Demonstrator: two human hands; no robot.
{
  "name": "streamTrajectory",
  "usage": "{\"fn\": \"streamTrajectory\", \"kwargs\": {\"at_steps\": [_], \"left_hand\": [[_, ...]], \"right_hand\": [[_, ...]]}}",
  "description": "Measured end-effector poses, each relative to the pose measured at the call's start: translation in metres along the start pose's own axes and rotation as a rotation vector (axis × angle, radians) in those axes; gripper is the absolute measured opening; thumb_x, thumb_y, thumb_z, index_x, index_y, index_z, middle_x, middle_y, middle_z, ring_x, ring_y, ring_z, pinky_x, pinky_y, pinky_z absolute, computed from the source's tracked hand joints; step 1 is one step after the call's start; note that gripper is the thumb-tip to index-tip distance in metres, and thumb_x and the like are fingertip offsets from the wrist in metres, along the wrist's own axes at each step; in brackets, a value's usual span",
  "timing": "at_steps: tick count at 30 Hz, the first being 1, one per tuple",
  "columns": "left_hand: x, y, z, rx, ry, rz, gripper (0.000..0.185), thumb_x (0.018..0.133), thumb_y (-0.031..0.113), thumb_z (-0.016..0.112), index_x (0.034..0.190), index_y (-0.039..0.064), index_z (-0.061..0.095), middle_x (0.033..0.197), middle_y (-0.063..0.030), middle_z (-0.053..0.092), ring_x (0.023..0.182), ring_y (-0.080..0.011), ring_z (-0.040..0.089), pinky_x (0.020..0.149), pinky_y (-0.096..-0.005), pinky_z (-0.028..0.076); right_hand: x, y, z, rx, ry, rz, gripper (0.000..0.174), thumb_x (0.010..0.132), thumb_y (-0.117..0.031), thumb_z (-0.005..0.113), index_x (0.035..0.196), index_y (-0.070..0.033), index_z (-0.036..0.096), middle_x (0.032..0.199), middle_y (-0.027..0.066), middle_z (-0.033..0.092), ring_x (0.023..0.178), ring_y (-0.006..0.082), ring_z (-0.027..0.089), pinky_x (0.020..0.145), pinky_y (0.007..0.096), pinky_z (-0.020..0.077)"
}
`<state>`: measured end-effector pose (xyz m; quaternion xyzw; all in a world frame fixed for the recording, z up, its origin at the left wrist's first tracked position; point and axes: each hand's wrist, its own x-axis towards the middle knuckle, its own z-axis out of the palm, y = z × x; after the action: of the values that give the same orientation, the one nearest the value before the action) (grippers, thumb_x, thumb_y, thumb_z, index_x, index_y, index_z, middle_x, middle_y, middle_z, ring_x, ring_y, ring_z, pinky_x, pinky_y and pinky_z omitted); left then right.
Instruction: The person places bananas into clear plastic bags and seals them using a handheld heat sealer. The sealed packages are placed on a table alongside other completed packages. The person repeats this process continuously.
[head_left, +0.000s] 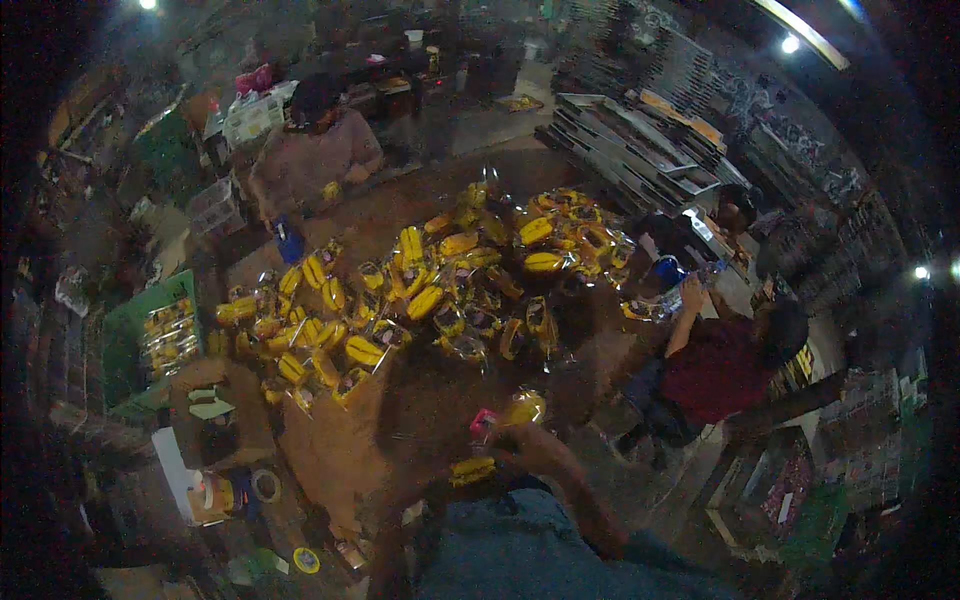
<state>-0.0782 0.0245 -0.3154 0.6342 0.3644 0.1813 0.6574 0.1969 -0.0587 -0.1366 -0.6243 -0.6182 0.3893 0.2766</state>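
My right hand (529, 442) reaches in from the lower right, low in front of my body. Its fingers close at the edge of a yellow bun-like item in clear film (527, 406), which is blurred. Beside the fingers is a small red device (484, 422), perhaps a tape dispenser; what grips it is unclear. My left hand (439, 480) is dark and poorly outlined, near another yellow bun-like item (472, 471) close to my shirt. A wide heap of similar wrapped yellow items (425, 301) covers the middle of the brown table (337, 457).
Across the table sits a person (319, 161) near a blue device (288, 240). At right, another person in dark red (716, 367) handles something by a blue object (667, 270). Metal trays (630, 142) lie stacked behind. A green crate (150, 337) and a tape roll (266, 486) are at left.
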Motion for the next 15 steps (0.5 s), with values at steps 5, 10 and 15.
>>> {"fn": "streamTrajectory", "kwargs": {"at_steps": [5,10,15], "left_hand": [[0.004,0.069,0.023,-0.006,0.068,0.094,0.054,0.088,0.016,0.080,0.135,0.002,0.058,0.132,-0.0138,0.063,0.126,-0.0262,0.059,0.104,-0.0408,0.052],[0.000,0.146,0.024,-0.311,0.232,-0.005,0.049,0.089,0.010,0.079,0.134,0.002,0.059,0.130,-0.0136,0.064,0.122,-0.0277,0.061,0.100,-0.0419,0.054],[0.028,0.156,0.039,-0.307,0.277,0.129,0.035,0.096,0.013,0.070,0.128,0.002,0.063,0.125,-0.0140,0.066,0.117,-0.0277,0.063,0.100,-0.0423,0.053]], "right_hand": [[0.004,-0.024,-0.031,0.706,0.136,-0.026,0.023,0.097,-0.021,0.072,0.109,-0.001,0.073,0.091,0.0036,0.074,0.082,0.0131,0.069,0.075,0.0309,0.0557],[0.013,-0.028,-0.007,0.914,0.498,-0.002,0.026,0.098,-0.022,0.071,0.115,-0.002,0.071,0.099,0.0051,0.073,0.090,0.0119,0.068,0.080,0.0305,0.0566],[0.017,-0.023,0.051,0.768,0.505,0.189,0.027,0.098,-0.022,0.071,0.115,-0.002,0.069,0.107,0.0052,0.071,0.097,0.0122,0.066,0.083,0.0308,0.0557]]}}
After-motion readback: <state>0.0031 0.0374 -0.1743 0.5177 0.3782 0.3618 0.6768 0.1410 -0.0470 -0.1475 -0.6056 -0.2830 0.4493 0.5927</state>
